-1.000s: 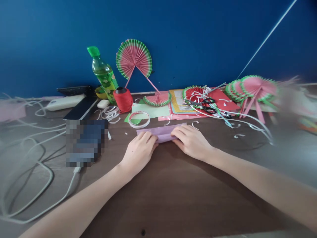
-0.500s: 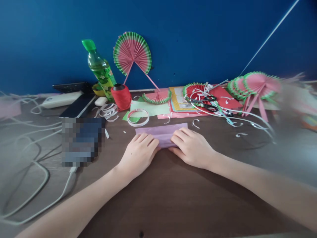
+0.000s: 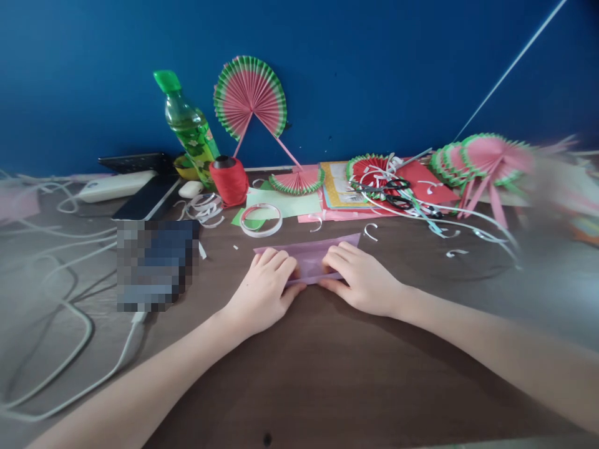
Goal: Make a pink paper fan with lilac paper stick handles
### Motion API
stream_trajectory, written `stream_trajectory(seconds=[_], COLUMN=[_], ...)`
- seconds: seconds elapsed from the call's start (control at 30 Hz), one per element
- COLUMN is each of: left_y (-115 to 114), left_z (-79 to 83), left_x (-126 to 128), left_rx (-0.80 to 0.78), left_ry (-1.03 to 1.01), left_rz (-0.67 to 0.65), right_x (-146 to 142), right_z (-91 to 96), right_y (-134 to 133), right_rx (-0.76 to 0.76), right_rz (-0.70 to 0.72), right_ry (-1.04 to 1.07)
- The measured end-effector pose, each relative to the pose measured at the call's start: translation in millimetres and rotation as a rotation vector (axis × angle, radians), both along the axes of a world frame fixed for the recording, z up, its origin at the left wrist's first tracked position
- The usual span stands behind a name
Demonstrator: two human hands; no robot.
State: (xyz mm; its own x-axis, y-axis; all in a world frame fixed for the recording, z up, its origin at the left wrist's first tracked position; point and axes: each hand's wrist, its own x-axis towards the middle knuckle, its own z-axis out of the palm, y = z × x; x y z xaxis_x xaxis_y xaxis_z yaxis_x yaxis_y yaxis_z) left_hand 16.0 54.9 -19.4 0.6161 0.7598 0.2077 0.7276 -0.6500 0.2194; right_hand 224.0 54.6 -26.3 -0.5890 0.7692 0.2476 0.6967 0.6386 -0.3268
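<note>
A strip of purple paper point(image 3: 312, 259) lies folded on the dark wooden table point(image 3: 327, 374), just in front of me. My left hand point(image 3: 262, 291) pinches its near left edge, thumb under and fingers on top. My right hand point(image 3: 360, 279) grips the near right part the same way. The far edge of the paper is lifted a little off the table.
A tape ring point(image 3: 261, 220), red thread spool point(image 3: 229, 180) and green bottle point(image 3: 188, 128) stand behind the paper. Watermelon paper fans point(image 3: 250, 96) lean on the blue wall; more fans point(image 3: 486, 159), scissors point(image 3: 393, 193) and paper scraps lie at right. White cables point(image 3: 65, 349) and a phone point(image 3: 156, 262) lie at left.
Both hands stayed on the purple paper, pulling its near edge towards me. The paper's far edge has risen slightly and the folded strip looks narrower. The view has tilted a little.
</note>
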Motion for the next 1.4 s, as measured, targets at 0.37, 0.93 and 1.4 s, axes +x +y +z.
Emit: stream_trajectory(seconds=[0.37,0.93,1.4], left_y=[-1.0,1.1,0.4], left_z=[4.4,11.9,5.2], left_x=[-0.3,-2.1,-1.8], left_rx=[-0.122,-0.304,-0.181], left_ry=[-0.032,-0.100,-0.071], left_rz=[-0.012,-0.060,-0.109], right_x=[-0.8,1.0,2.3], right_z=[4.7,21.9,18.4], right_y=[-1.9,-5.5,-0.3], right_rx=[-0.096,-0.320,-0.425], right_rz=[0.010,0.062,-0.020], right_ry=[0.019,0.021,0.082])
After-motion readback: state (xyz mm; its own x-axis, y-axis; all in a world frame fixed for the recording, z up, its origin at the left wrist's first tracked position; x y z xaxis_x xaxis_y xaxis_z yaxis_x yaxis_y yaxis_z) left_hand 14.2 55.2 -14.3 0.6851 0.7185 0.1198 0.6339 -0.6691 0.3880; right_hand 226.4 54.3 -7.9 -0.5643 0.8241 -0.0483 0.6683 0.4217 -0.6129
